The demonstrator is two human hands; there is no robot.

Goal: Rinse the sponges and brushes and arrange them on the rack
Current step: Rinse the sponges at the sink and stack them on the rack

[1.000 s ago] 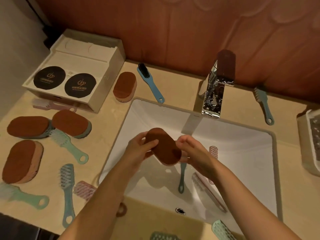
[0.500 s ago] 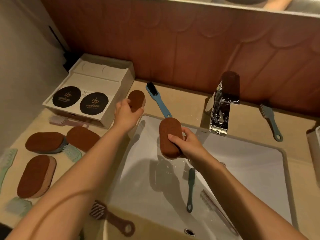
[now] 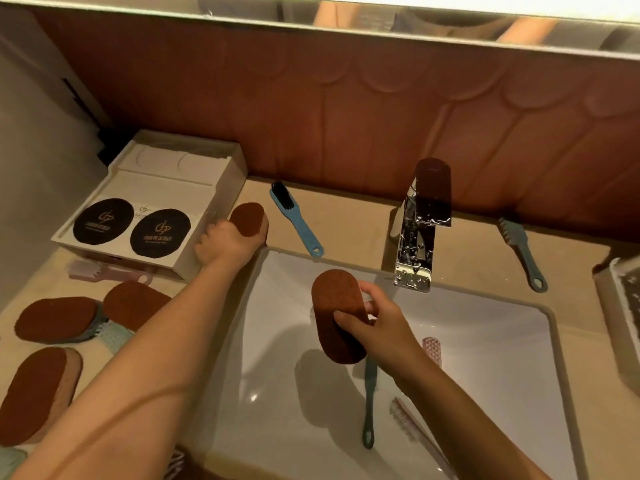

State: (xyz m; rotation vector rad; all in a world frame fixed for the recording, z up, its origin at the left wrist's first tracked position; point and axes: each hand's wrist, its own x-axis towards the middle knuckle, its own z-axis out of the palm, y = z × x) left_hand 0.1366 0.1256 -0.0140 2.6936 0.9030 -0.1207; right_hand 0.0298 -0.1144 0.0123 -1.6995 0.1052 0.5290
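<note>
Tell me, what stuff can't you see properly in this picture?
- Rack, head view: cut off by the right edge.
- Teal brush in the sink: its head is hidden behind the right hand and its sponge.
- Far sponge: partly covered by the left hand.
- Round label writing: too small.

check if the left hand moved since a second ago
Yes. The left hand left the sink and went to the sponge beside the white box.

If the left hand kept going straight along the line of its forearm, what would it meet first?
The left hand is already at the sponge on the counter beside the white box. Past that sponge, the line looks free up to the brown wall, though depth is hard to judge.
</note>
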